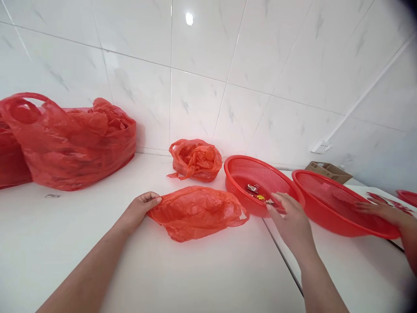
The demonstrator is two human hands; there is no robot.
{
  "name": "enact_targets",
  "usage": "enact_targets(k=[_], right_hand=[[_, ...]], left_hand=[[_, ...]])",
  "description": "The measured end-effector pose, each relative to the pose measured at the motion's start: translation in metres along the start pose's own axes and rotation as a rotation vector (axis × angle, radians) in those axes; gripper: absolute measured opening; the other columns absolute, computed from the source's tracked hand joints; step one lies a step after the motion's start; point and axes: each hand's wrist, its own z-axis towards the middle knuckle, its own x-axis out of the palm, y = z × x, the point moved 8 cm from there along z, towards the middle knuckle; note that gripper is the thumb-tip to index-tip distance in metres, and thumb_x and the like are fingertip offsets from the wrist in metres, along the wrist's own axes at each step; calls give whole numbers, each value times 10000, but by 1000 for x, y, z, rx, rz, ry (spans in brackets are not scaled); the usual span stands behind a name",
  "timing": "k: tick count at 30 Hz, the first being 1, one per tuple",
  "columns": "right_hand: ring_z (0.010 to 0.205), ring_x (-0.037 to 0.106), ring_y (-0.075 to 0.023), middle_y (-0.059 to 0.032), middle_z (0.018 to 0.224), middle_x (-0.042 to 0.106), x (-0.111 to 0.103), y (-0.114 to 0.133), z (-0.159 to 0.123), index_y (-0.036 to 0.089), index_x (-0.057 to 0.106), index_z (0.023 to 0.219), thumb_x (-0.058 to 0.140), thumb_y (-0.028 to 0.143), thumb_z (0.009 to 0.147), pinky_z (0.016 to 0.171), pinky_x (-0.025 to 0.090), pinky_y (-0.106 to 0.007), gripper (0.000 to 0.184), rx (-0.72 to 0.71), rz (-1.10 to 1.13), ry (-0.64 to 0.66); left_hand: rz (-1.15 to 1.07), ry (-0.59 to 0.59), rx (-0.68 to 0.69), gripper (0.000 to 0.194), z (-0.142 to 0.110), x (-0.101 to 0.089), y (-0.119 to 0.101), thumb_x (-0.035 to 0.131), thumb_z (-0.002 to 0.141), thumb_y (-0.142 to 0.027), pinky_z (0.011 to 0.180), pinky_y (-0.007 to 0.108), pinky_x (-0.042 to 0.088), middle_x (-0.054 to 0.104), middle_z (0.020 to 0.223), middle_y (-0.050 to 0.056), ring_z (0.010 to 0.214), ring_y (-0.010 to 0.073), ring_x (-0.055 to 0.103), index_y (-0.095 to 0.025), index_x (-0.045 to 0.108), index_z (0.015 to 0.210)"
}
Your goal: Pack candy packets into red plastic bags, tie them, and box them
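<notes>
Between the thumb and fingers of my left hand (143, 206) is the left edge of a thin red plastic bag (197, 213). The bag lies on its side on the white table, its loop handle towards the right. My right hand (291, 221) reaches over the near rim of a red perforated basket (234, 180), thumb and fingers apart. Inside that basket lie a few small wrapped pieces, among them a brown-and-white packet (252, 188) and a yellow piece (260, 197). Part of the basket's contents is hidden behind my right hand.
A bunched red bag (197, 161) stands by the tiled wall. Large stuffed red bags (78, 148) fill the left. At right, another person's hand (379, 211) is over a second red basket (342, 217); a cardboard box (329, 171) sits behind. A seam runs between tables.
</notes>
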Motion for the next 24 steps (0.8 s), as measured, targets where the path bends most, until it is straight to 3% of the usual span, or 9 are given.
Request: enact_targets(k=[2, 5, 8, 12, 17, 24], right_hand=[[1240, 442, -318, -99, 1240, 588, 9, -7, 0, 196, 587, 1177, 491, 414, 845, 983, 362, -523, 409, -116, -128, 36], [1109, 545, -299, -92, 1133, 642, 18, -15, -5, 206, 621, 1122, 468, 390, 882, 1008, 290, -586, 339, -222, -215, 58], [982, 589, -251, -71, 1032, 660, 16, -9, -18, 224, 644, 1090, 471, 375, 898, 976, 354, -531, 300, -314, -204, 70], [905, 601, -218, -80, 963, 649, 2, 7, -47, 219, 639, 1118, 471, 360, 906, 781, 496, -361, 304, -364, -134, 157], [904, 629, -211, -78, 980, 657, -23, 2, -80, 259, 656, 1111, 485, 359, 894, 774, 532, -328, 294, -318, -111, 259], [1074, 612, -253, -71, 1165, 650, -46, -44, -96, 298, 701, 1065, 581, 453, 793, 741, 566, -276, 335, -6, -80, 562]], left_hand=[[-56, -13, 5, 283, 1, -3, 0, 746, 678, -395, 541, 203, 442, 605, 688, -9, 581, 109, 541, -177, 584, 759], [-132, -36, 28, 291, 2, -8, -1, 756, 672, -387, 513, 179, 431, 577, 655, -22, 551, 89, 518, -170, 579, 749], [-185, -60, 31, 299, 2, -13, 0, 755, 674, -395, 505, 170, 434, 569, 640, -30, 542, 81, 511, -169, 571, 740], [-205, -88, 11, 309, 3, -18, 4, 763, 664, -392, 503, 167, 442, 577, 645, -34, 546, 82, 517, -171, 562, 743], [-194, -114, -7, 338, 6, -21, 7, 781, 635, -399, 481, 179, 449, 585, 636, -31, 530, 90, 516, -172, 564, 760], [-279, -158, 14, 357, 8, -23, 6, 801, 605, -383, 480, 180, 462, 585, 631, -39, 530, 89, 518, -172, 546, 739]])
